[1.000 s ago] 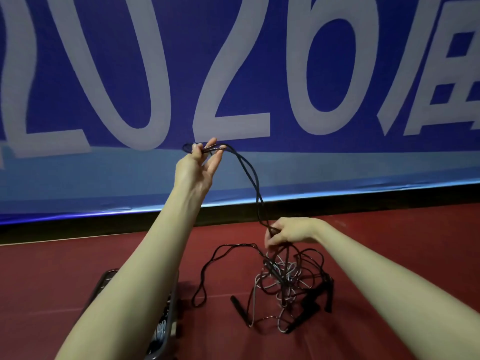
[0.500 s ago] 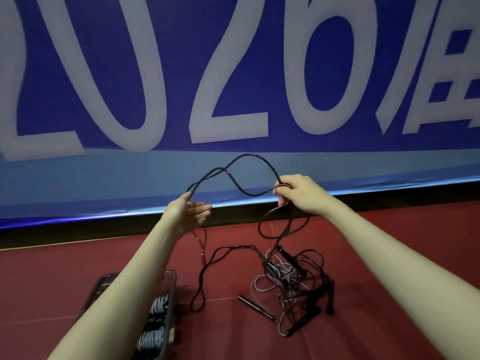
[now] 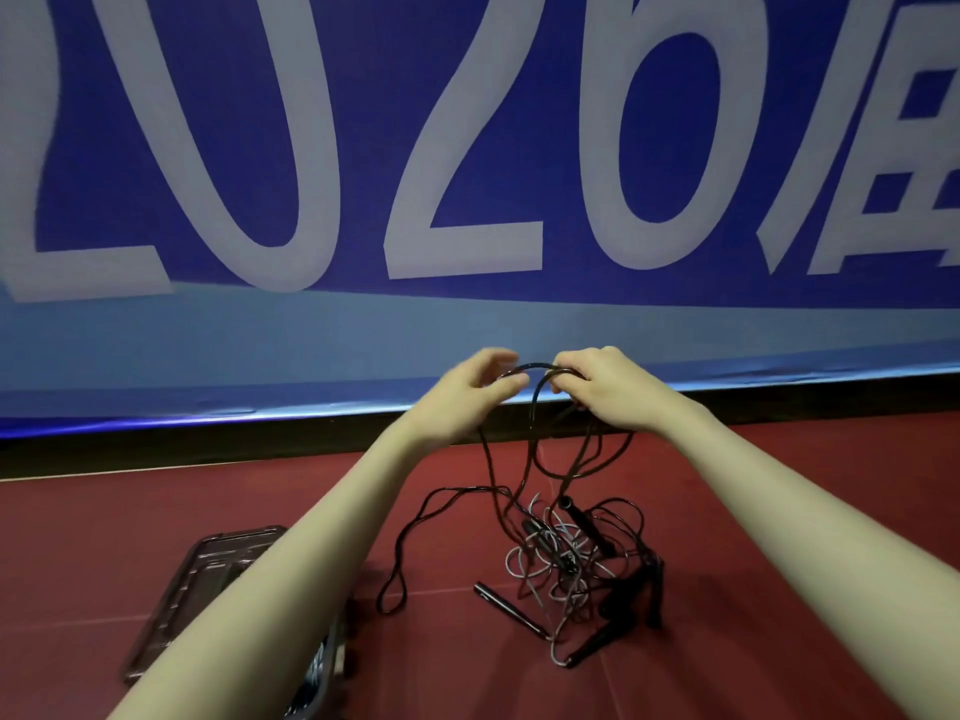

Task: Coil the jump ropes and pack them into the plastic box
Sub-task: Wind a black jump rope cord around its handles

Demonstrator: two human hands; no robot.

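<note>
Both hands meet at the middle of the frame, raised above a red floor. The left hand (image 3: 470,394) has its fingers and thumb curled around a loop of black jump rope (image 3: 535,433), and the right hand (image 3: 605,389) pinches the same loop just beside it, so the two hands almost touch. From them, several strands of the black cord hang down in long curves to the floor.

Below the hands, at lower centre and right, lies a tangled pile of ropes (image 3: 571,558), black and pale grey cords crossed over one another, with slim black handles (image 3: 511,608) sticking out of it. One long black loop trails off to the left of the pile. At lower left, partly hidden behind the left forearm, sits the plastic box (image 3: 208,579), dark and see-through; something striped shows inside it, too hidden to identify.

Behind everything is a blue banner (image 3: 156,330) with large pale numerals.

The cord looks thin, light and limp, likely slick, and prone to snagging in the pile. Holding it by gathered loops, as here, or by the rigid handles seems the surest grip.
</note>
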